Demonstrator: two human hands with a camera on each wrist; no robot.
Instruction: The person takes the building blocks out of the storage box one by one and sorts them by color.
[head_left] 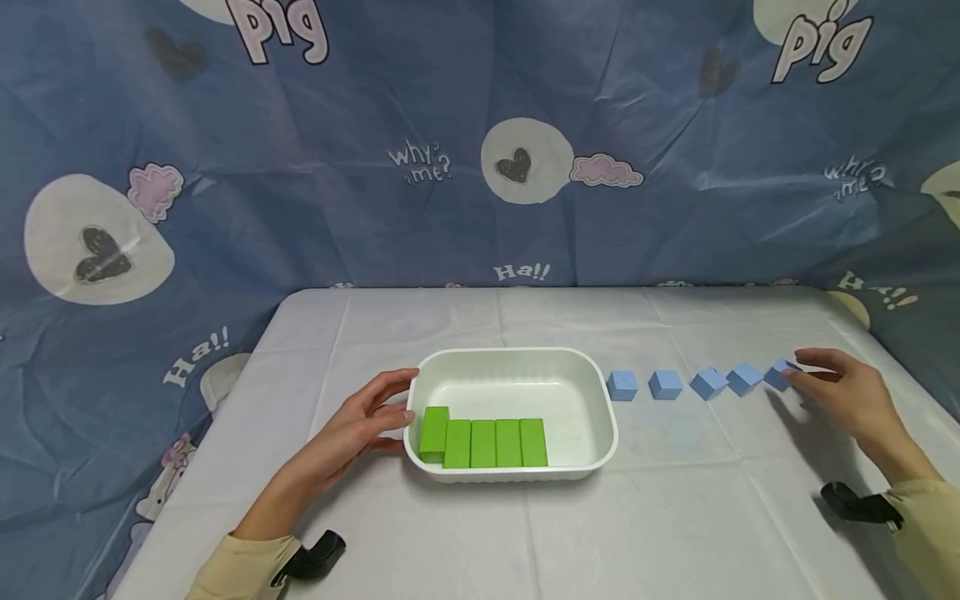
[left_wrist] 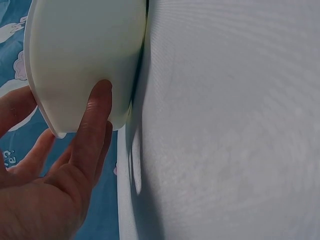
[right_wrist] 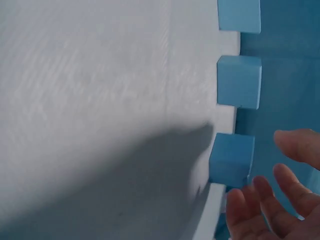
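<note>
A white rectangular tub [head_left: 573, 408] stands on the table, with a row of several green blocks [head_left: 483, 443] along its near side. My left hand [head_left: 356, 425] touches the tub's left end with its fingers extended. In the left wrist view, one finger lies along the tub's outer wall [left_wrist: 75, 50] and others meet the rim. Right of the tub, several light blue cubes [head_left: 665, 385] form a spaced row. My right hand [head_left: 855, 396] is at the rightmost blue cube [right_wrist: 231, 159], thumb and fingers spread beside it. Whether a fingertip touches that cube I cannot tell.
A white cloth [head_left: 637, 533] covers the table. Behind it hangs a blue printed sheet [head_left: 435, 225], which also shows along the left and right sides. Black wrist mounts [head_left: 318, 557] jut from both sleeves close above the cloth.
</note>
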